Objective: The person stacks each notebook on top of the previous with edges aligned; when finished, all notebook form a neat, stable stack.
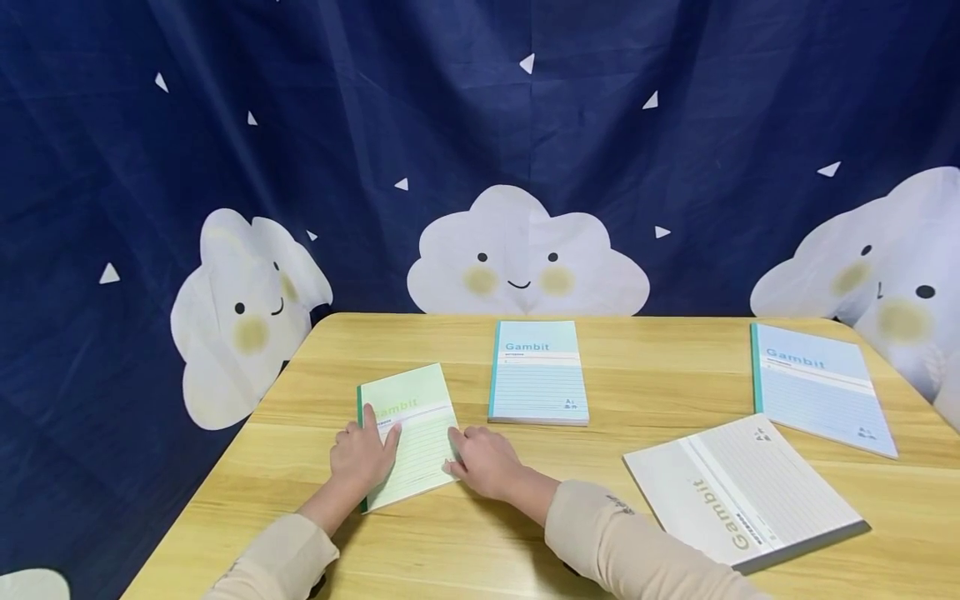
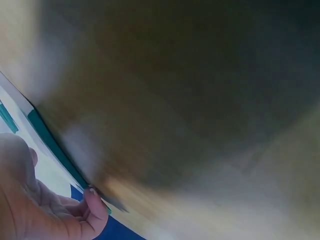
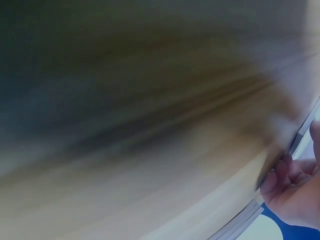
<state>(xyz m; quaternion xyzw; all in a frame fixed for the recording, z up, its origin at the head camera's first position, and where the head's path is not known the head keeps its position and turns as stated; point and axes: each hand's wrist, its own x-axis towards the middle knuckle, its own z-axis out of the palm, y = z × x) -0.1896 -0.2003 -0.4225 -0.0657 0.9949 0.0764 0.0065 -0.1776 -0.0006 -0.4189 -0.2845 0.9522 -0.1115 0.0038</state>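
A pale green Gambit notebook (image 1: pixel 423 454) lies slightly turned on the table's left half. Its left edge is held by my left hand (image 1: pixel 362 454), with thumb and index finger over the cover. The left wrist view shows other fingers (image 2: pixel 92 205) curled against the dark green spine (image 2: pixel 52 142). On the opposite edge, my right hand (image 1: pixel 487 462) grips the same notebook, thumb near the lower corner. In the right wrist view, curled fingertips (image 3: pixel 272 182) touch the notebook's edge; part of that hand is cut off by the frame.
A blue notebook (image 1: pixel 536 387) lies behind my right hand. Farther right are a light blue notebook (image 1: pixel 817 396) and a grey-white notebook (image 1: pixel 738 492), the latter beside my right forearm. The wooden table (image 1: pixel 667 367) ends at a dark blue cloud-printed curtain (image 1: pixel 465 100).
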